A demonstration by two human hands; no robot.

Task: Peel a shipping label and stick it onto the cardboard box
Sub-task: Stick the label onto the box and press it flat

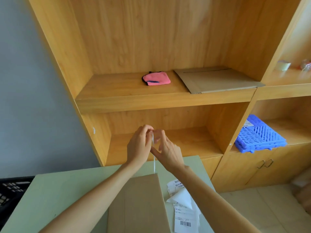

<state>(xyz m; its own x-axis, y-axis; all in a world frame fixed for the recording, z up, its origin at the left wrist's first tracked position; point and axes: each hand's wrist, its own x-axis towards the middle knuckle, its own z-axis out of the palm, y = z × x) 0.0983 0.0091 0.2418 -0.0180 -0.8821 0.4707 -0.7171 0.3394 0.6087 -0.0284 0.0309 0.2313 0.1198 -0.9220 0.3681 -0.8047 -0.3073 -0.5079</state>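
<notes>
**Both hands pinching a label above the box**

While the cardboard box (139, 204) is lying flat on the pale green table (55, 195), the person is holding both hands up in front of the wooden shelving (151, 98), just above the far edge of the box. The left hand (138, 145) is curling its fingers around the top of a thin white shipping label (153, 153), which is showing edge-on and hanging down between the two hands toward the box's far corner. The right hand (168, 148) is pressing in beside it, fingertips closing narrowly on the same sheet, thumb stretching out to the left beneath. Whether the label and its backing are coming apart, I cannot tell from this angle.

More printed labels (183, 214) and loose white paper are lying in a small heap on the table just right of the box. On the shelf above, a pink cloth (156, 79) is sitting beside a flat piece of cardboard (217, 80). A blue plastic grid (260, 135) is resting in the compartment to the right.
</notes>
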